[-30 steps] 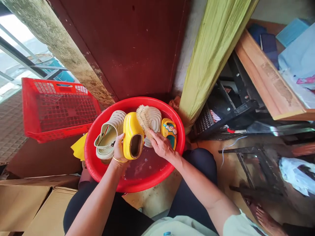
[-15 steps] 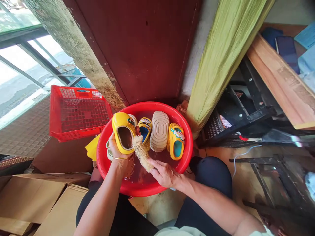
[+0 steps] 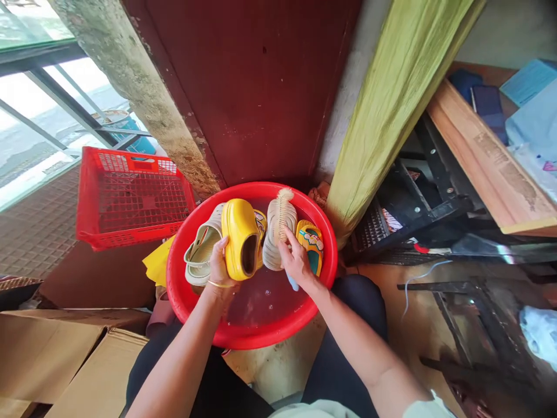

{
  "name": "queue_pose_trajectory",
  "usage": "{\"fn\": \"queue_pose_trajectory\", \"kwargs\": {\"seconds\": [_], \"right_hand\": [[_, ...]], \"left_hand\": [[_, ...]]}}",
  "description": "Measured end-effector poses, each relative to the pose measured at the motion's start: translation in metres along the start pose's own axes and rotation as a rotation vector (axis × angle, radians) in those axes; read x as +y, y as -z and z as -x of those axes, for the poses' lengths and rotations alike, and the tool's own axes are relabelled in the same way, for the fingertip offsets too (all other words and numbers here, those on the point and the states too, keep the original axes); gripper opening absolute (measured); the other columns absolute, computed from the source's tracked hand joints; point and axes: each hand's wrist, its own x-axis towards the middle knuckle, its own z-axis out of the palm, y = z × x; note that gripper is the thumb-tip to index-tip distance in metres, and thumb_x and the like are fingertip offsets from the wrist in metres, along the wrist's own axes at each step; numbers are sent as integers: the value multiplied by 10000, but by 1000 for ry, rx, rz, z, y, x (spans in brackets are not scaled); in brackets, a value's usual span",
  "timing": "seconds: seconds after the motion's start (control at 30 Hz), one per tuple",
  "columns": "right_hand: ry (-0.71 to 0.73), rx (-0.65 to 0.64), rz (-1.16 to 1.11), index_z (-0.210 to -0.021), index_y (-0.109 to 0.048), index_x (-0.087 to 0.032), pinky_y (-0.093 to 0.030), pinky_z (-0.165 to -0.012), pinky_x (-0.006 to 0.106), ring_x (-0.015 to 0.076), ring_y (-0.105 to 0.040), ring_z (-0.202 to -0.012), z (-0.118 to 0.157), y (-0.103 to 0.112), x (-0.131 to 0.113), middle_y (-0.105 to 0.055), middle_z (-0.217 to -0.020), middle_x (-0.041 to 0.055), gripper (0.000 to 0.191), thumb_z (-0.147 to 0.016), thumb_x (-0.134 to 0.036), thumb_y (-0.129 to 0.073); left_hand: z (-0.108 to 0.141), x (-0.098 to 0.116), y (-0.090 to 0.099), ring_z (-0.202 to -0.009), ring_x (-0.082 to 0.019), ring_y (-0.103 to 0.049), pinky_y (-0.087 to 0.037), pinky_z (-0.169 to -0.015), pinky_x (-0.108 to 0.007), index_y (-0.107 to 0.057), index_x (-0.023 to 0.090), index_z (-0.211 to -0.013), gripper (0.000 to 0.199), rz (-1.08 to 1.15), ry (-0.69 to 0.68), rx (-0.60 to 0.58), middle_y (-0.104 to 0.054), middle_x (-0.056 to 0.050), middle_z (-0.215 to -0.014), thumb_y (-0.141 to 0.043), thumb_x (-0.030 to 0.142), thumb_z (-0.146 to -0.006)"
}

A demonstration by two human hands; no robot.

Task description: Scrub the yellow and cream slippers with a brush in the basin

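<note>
My left hand [image 3: 221, 264] grips a plain yellow clog [image 3: 239, 232] over a red basin [image 3: 191, 310] of water, its opening turned toward the right. Closed around a bristle brush [image 3: 284, 213] is my right hand [image 3: 298, 260], and a light blue handle end shows below the palm. The brush's pale bristles stand over an upturned clog [image 3: 272, 232] with a ridged sole. Left of the yellow clog sits a pale clog [image 3: 201, 249] with a heel strap. To the right rests a yellow clog with colourful charms [image 3: 312, 242]. Another yellow clog is mostly hidden behind the held one.
A red plastic crate [image 3: 139, 200] stands left of the basin, with cardboard boxes [image 3: 52, 354] below it. A dark red door [image 3: 252, 93] rises behind. A yellow-green curtain [image 3: 374, 128] hangs at the right, near a wooden drawer [image 3: 491, 162] and black frames.
The brush has moved away from the held clog, up and right, over the upturned sole. My left hand has turned the yellow clog and shifted it slightly right, uncovering the pale clog.
</note>
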Motion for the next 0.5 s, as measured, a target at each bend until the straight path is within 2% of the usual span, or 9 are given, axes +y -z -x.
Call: {"fn": "queue_pose_trajectory", "kwargs": {"seconds": [0.03,0.1,0.17,0.2,0.27,0.37,0.43,0.5], "right_hand": [[76,9,32,-1538,-512,-191,-609,-971,379,256,-733,-1110,6,0,-2,-761,-1197,117,509,-1055,-342,-452],[262,-64,75,-1524,-531,-197,-562,-1067,403,261,-672,-1242,21,0,-5,-698,-1355,130,492,-1047,-299,-467],[401,-177,105,-1529,-526,-201,-554,-1084,401,252,-663,-1255,33,-1,-7,-683,-1381,130,494,-1040,-261,-478],[430,-209,121,-1540,-511,-200,-561,-1076,400,249,-669,-1243,36,-2,-7,-688,-1369,131,504,-1039,-243,-475],[431,-233,155,-1560,-484,-195,-575,-1055,402,250,-680,-1216,35,-7,-10,-700,-1338,137,524,-1037,-214,-460],[370,-206,204,-1570,-475,-191,-586,-1029,401,259,-695,-1169,25,-15,-16,-719,-1275,144,530,-1042,-212,-448],[354,-215,257,-1554,-505,-187,-607,-969,378,260,-719,-1079,27,-20,-20,-740,-1174,144,512,-1047,-234,-455],[371,-279,341,-1527,-548,-206,-629,-848,333,242,-737,-931,39,-22,-21,-742,-1069,130,491,-1044,-252,-473]], "left_hand": [[-3,5,1,-1037,-328,-733,-619,-916,-452,-659,142,-1184,592,-28,-98,34,-768,-124,-1062,-774,510,-734],[-9,12,6,-1065,-286,-720,-603,-939,-400,-646,164,-1220,567,-127,-312,100,-749,-98,-1121,-789,457,-755],[-15,12,11,-1100,-258,-701,-587,-939,-360,-614,204,-1301,584,-236,-467,173,-722,-77,-1196,-782,436,-792],[-18,10,12,-1110,-253,-695,-582,-930,-349,-595,222,-1337,602,-276,-502,213,-711,-74,-1221,-779,436,-806],[-21,1,14,-1131,-256,-686,-576,-922,-344,-565,241,-1389,634,-319,-524,272,-693,-81,-1262,-768,452,-827],[-23,-12,12,-1192,-271,-662,-564,-963,-370,-559,239,-1412,660,-377,-576,260,-668,-100,-1323,-772,465,-829],[-24,-12,12,-1203,-275,-656,-554,-993,-383,-583,228,-1389,663,-401,-632,247,-676,-101,-1315,-789,472,-809],[-26,-3,13,-1171,-268,-667,-551,-1004,-378,-624,213,-1337,630,-373,-659,267,-702,-95,-1262,-784,506,-802]]}}
